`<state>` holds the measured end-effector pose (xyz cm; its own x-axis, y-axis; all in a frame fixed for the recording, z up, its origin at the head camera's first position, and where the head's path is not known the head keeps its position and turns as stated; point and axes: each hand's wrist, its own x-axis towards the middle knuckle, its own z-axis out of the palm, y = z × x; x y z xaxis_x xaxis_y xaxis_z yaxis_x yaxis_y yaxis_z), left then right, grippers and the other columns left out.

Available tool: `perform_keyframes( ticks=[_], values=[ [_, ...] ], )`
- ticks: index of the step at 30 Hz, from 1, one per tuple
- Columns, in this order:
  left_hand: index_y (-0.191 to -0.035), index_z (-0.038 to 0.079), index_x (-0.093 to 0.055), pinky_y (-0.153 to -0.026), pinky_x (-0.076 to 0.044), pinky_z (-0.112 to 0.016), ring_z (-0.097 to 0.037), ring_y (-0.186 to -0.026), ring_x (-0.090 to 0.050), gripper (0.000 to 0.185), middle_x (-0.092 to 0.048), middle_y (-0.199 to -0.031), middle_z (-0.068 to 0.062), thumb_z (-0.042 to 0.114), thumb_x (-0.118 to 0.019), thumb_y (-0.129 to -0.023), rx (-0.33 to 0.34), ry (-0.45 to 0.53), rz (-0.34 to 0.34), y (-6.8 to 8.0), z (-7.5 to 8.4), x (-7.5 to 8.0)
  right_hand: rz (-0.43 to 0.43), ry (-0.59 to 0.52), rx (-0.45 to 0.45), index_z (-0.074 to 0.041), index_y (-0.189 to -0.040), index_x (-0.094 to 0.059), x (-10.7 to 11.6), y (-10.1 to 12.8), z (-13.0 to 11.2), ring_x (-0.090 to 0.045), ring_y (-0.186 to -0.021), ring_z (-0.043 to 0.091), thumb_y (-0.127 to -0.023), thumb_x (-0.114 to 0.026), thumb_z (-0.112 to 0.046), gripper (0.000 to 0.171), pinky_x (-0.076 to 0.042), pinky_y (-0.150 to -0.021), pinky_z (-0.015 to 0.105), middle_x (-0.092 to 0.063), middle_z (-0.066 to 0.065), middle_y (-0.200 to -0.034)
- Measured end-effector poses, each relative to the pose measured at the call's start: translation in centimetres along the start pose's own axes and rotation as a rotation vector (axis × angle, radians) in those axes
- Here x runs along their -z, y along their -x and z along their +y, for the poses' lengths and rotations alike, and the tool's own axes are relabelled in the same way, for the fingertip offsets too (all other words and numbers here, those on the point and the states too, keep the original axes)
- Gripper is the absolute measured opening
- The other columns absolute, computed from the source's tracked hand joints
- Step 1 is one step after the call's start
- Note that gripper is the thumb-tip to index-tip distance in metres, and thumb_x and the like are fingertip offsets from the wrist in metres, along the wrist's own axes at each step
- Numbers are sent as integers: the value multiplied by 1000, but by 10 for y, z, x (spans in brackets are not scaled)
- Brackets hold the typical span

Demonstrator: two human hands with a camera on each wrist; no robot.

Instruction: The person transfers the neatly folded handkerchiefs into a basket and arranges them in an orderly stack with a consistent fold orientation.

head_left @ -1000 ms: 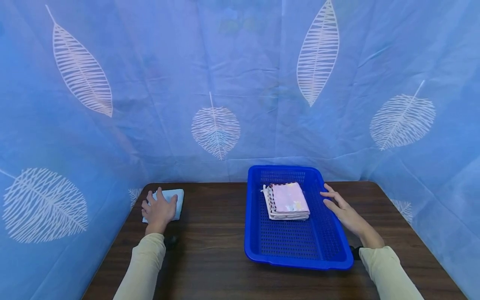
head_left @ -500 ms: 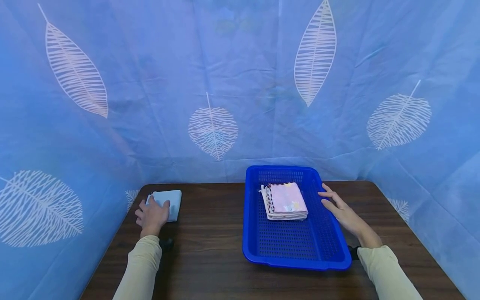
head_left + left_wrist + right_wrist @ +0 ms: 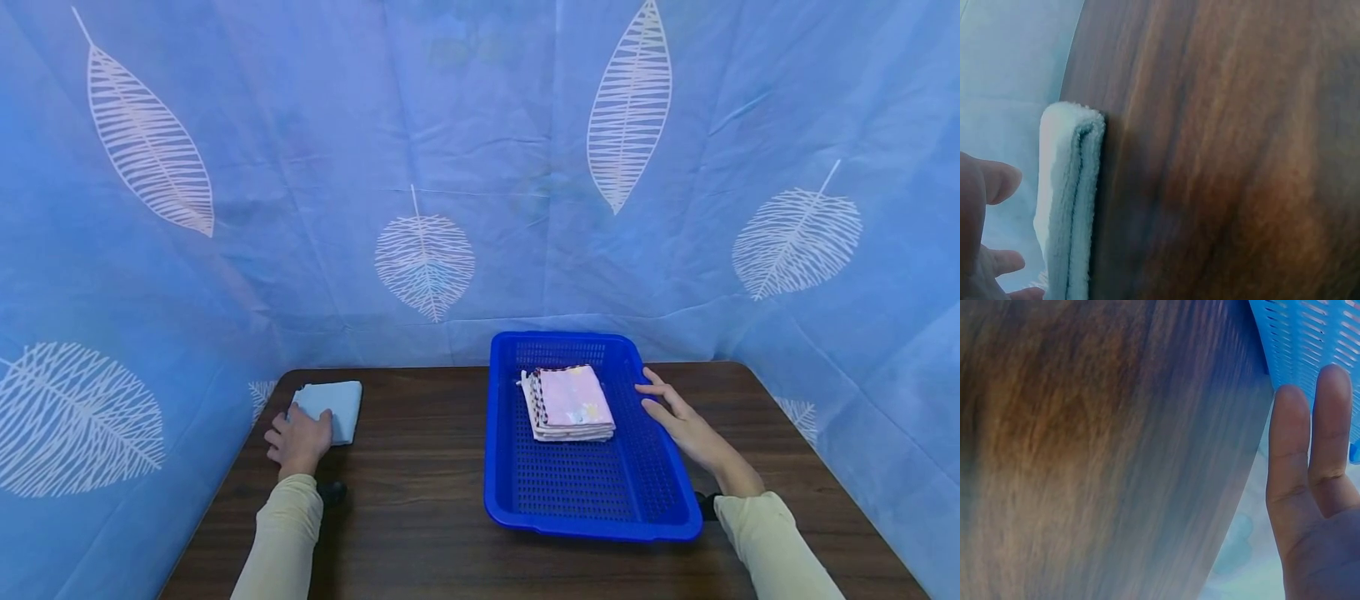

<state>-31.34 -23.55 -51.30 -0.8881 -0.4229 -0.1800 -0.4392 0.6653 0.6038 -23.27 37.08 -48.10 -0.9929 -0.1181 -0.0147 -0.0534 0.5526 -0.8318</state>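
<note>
A folded light blue towel (image 3: 336, 410) lies near the table's far left corner; its layered, fluffy edge shows in the left wrist view. My left hand (image 3: 299, 441) is at the towel's near left side, fingers spread and slightly bent, and covers that corner. The left wrist view shows the thumb (image 3: 1001, 181) apart from the cloth. My right hand (image 3: 693, 429) rests at the right rim of a blue plastic basket (image 3: 577, 527), fingers extended along its outside wall. Inside the basket sits a stack of folded cloths, a pink one (image 3: 573, 396) on top.
The dark wooden table (image 3: 408, 500) runs between the left hand and the basket. A blue curtain with white leaf prints (image 3: 480, 208) hangs around its back and sides. The basket's far end stands near the table's back edge.
My left hand has drawn back and to the left, lower over the towel, uncovering more of it. The right hand stays at the basket rim. The head view has shifted slightly.
</note>
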Motion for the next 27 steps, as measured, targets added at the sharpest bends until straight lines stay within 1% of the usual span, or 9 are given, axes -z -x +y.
perform_keyframes(
  ticks=[6,12,17,22,27],
  values=[
    [-156,-10,-10,-109,-18,-75,-61,-135,-10,82,-11,-151,-46,39,-44,-99,17,-10,-21,0,-5,2,0,4,-4,-6,-155,-33,0,0,-2,4,-155,55,-109,-42,-45,61,-8,-109,85,5,11,-174],
    [-152,-14,-14,-106,-18,-75,-62,-132,-12,81,-15,-145,-50,38,-45,-98,1,-18,-22,4,-10,6,-1,7,-3,-6,-155,-33,0,0,-2,4,-155,55,-109,-42,-44,60,-9,-109,85,5,11,-174],
    [-147,-17,-18,-105,-18,-76,-63,-130,-13,78,-18,-141,-50,35,-49,-97,-20,-32,-15,5,-12,6,2,9,-6,-7,-156,-33,0,0,-2,4,-155,55,-109,-42,-45,61,-9,-109,85,5,11,-174],
    [-144,-18,-23,-104,-19,-75,-62,-128,-15,76,-21,-139,-50,31,-54,-95,-35,-41,8,4,-13,4,4,10,-6,-7,-155,-33,-1,0,-1,3,-155,55,-109,-42,-44,60,-9,-109,85,4,11,-174],
    [-142,-19,-26,-103,-21,-74,-62,-127,-18,75,-23,-138,-50,31,-56,-95,-47,-64,29,3,-15,3,4,2,4,-6,-155,-34,-1,0,-1,3,-155,55,-109,-42,-42,59,-9,-109,85,4,12,-174]
  ],
)
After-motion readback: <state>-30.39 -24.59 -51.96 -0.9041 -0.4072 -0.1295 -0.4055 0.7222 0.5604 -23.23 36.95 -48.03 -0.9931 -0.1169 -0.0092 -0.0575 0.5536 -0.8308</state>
